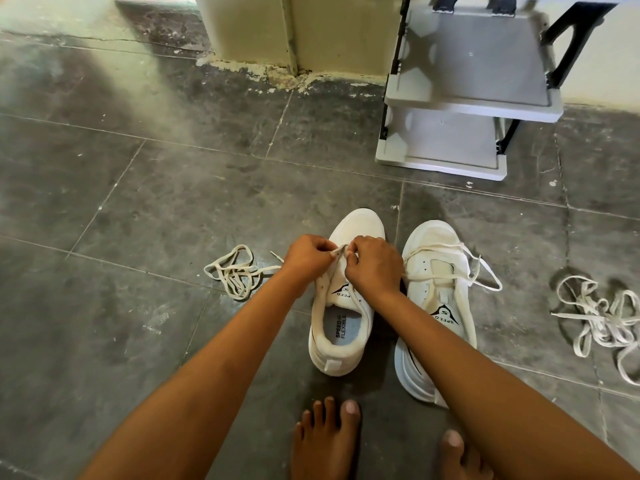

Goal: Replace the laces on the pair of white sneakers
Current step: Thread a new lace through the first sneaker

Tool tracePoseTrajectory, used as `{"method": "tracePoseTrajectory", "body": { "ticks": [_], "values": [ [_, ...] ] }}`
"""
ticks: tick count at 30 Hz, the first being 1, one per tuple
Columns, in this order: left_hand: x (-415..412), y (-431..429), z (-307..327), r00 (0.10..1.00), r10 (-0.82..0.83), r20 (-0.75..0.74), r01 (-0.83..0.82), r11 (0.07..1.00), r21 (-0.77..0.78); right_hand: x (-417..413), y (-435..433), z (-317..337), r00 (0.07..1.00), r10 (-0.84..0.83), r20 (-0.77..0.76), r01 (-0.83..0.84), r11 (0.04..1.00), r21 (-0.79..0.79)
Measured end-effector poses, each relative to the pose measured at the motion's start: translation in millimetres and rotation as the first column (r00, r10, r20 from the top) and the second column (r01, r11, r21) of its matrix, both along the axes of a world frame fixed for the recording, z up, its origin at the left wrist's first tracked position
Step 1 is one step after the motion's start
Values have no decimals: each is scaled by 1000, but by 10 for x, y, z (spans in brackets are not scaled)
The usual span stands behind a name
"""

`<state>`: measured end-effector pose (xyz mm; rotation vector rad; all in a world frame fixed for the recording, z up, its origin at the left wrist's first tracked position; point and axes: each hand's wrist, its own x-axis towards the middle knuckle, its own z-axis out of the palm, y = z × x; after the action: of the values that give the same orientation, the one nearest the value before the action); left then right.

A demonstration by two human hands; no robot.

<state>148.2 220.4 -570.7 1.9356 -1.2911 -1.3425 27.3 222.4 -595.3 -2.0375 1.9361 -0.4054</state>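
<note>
My left grip (306,256) and right grip (372,266) are both clenched, each pinching the thin lace (341,250) that runs between them over the front eyelets of the near sneaker (360,226). I hold it low and close to the toe because lacing starts there, and two pinches keep the flat lace from twisting. This sneaker stands upright on the floor (138,202), heel toward me, its tongue bare and the upper eyelets empty, so I judge the job on it barely begun. Just beside it on my right stands the second sneaker (433,237), with a loose lace (485,275) crossing its front and spilling off the side. A tangled lace (235,271) lies on the floor near my left wrist; I cannot tell whether it joins the one I pinch. Well off to my right lies another heap of laces (602,320). My bare feet (329,438) rest behind the heels, and a grey shelf rack (467,98) stands beyond.
</note>
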Motion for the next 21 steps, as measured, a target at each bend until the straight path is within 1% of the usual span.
{"method": "tracePoseTrajectory", "body": {
  "ticks": [3, 6, 8, 12, 15, 19, 21],
  "values": [
    [-5, 14, 74, 993, -115, 30, 116, 993, -14, -1, -19, -5, 1000, 15, -9, -15, 1000, 7],
    [-32, 51, 150, 965, -232, 121, 238, 971, -33, 18, -23, -18, 1000, -12, -8, 12, 1000, 23],
    [-27, 70, 184, 958, -265, 112, 268, 963, -15, 32, -20, -29, 999, -52, 12, 52, 998, 44],
    [13, 83, 216, 959, -278, 63, 278, 961, 6, 56, -5, -22, 979, -161, 125, 148, 983, 110],
    [38, 84, 199, 967, -256, 9, 256, 967, 6, 54, -2, -9, 959, -186, 212, 156, 976, 150],
    [76, 94, 190, 974, -175, -145, 187, 980, 73, 43, 10, -19, 957, -170, 233, 140, 980, 140],
    [81, 104, 187, 974, -156, -166, 172, 981, 88, 43, 8, -19, 974, -141, 178, 121, 985, 119]
  ]
}}
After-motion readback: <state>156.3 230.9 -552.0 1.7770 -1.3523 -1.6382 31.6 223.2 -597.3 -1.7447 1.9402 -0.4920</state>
